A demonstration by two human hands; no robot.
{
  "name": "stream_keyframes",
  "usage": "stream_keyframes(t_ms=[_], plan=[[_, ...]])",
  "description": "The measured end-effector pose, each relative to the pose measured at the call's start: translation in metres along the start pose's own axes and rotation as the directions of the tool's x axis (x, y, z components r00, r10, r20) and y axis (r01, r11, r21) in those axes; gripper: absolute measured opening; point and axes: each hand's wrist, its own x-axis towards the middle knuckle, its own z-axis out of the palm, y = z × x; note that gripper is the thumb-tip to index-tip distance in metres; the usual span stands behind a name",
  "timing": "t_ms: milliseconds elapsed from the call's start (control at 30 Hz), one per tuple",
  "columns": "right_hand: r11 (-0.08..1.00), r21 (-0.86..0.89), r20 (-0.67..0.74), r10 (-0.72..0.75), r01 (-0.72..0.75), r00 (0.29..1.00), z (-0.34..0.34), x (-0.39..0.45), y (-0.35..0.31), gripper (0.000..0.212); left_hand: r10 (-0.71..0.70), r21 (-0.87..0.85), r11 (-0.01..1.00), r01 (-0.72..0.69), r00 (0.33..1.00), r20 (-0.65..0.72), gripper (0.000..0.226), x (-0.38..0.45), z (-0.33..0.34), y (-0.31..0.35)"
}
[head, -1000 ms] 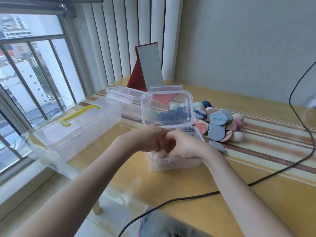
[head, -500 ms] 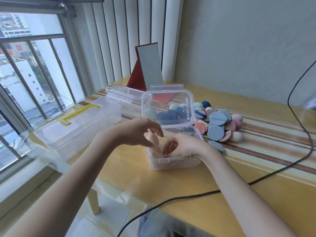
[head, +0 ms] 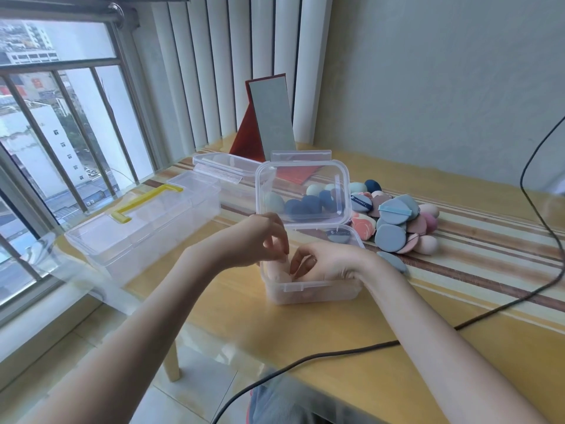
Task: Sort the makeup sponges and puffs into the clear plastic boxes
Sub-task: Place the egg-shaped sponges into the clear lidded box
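While both hands work inside the small clear box at the near edge of the counter, its lid stands propped upright behind them, probably to keep the opening free for packing. Left hand: fingers curled downward, tips touching a pink sponge that stands on end in the box; a firm grip cannot be confirmed. Right hand: fingers bent loosely into the box beside that sponge; whether it grips anything I cannot tell. Pink shapes fill the box bottom, suggesting sorting by colour.

Just right of the box: the unsorted pile of sponges and puffs, within easy reach. Left: long clear box with yellow handle. Farthest: red folding mirror.
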Motion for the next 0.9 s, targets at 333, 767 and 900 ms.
stream_keyframes(t_ms=[333,767,900], plan=[[0.927,0.374,-0.054,0.047,-0.023,0.997,-0.001,0.003,-0.001,0.054,-0.040,-0.120,0.993,-0.019,0.881,-0.472,0.012,-0.010,0.024,-0.015],[0.913,0.406,-0.020,-0.036,0.041,0.999,-0.003,0.002,-0.008,0.047,-0.011,-0.073,0.997,-0.026,0.882,-0.470,0.016,-0.009,0.033,-0.011],[0.857,0.505,-0.018,-0.101,0.096,0.995,0.004,0.003,-0.007,0.045,0.001,-0.050,0.998,-0.026,0.892,-0.453,0.019,-0.007,0.034,-0.012]])
